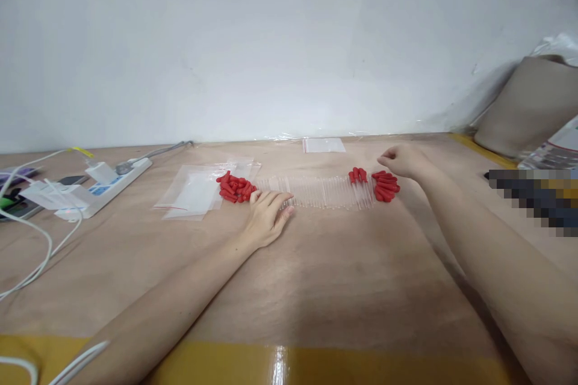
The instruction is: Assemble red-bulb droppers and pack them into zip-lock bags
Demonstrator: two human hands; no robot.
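Observation:
A row of thin clear tubes (311,192) lies side by side on the wooden table. At its left end is a loose heap of small red caps (235,187). My left hand (270,216) rests over the row's left part beside that heap, fingers stretched out and apart. Several red caps (358,175) sit at the top ends of tubes near the row's right end. More red caps (386,186) lie fanned out at its right edge. Just above and right of these, my right hand (401,162) has its thumb and fingertips pinched together; anything between them is too small to make out.
Clear zip bags (189,192) lie left of the red heap, and another small bag (324,145) is near the wall. A power strip (106,189) with chargers and white cables (45,234) occupies the left side. A grey-brown container (528,105) stands at the far right.

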